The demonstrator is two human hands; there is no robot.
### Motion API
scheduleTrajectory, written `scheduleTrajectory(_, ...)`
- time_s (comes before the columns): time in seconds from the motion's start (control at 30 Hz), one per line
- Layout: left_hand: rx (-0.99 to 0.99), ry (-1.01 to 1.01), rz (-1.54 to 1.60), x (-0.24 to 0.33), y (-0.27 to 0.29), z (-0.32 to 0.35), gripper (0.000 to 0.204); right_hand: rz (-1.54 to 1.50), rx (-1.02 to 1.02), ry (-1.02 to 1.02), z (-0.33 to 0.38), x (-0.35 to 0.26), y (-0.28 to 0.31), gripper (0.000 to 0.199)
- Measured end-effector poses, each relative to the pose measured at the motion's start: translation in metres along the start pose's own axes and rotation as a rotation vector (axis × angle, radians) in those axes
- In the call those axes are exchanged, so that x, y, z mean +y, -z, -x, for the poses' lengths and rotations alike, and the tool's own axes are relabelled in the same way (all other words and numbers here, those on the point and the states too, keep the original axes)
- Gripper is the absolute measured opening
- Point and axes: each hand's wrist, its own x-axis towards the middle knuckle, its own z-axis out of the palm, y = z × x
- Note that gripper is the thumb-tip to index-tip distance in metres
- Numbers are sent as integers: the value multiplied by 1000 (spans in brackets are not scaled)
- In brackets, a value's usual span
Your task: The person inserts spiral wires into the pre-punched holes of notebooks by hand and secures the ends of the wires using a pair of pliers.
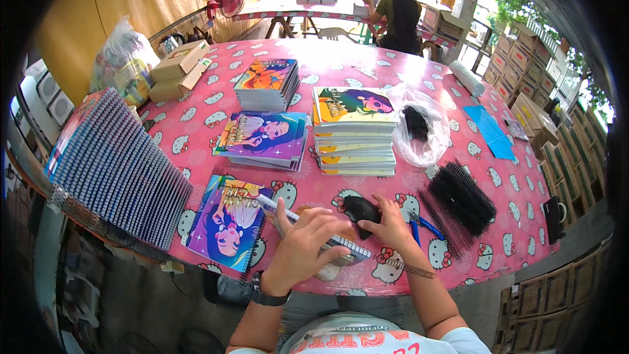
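Note:
A notebook [357, 249] with a pale edge lies slantwise under my left hand [304, 242], its spine facing up. My left fingers reach across its far side and the thumb rests on the near side. From the spine's right end a dark binding coil [409, 267] sticks out, crossing in front of my right wrist. My right hand [393, 226] has thumb and fingers around the right side of a smooth, rounded black object [360, 213], whose kind I cannot make out. Left of my left hand lies a purple-covered notebook [226, 223].
Notebook stacks [354, 137] stand beyond my hands. A tall leaning pile of coil-bound notebooks [118, 170] occupies the left. Blue-handled pliers [426, 226] and black coils [462, 200] lie at right, below a plastic bag [436, 141]. Another person [401, 16] sits at a far table.

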Motion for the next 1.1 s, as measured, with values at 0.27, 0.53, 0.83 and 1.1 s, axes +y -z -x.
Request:
scheduleTrajectory(0.27, -47, -41, 35, -6, 5, -1, 17, -809, 203, -58, 7, -13, 26, 29)
scheduleTrajectory(0.53, -78, -58, -62, -14, -4, 3, 23, 306, -40, 233, 42, -17, 22, 46)
scheduleTrajectory(0.83, 100, 30, -95, -16, 8, 12, 36, -459, -73, 113, 13, -26, 28, 39)
scheduleTrajectory(1.1, 133, 79, -37, -17, 6, 12, 33, -331, -72, 294, -7, -68, 51, 23)
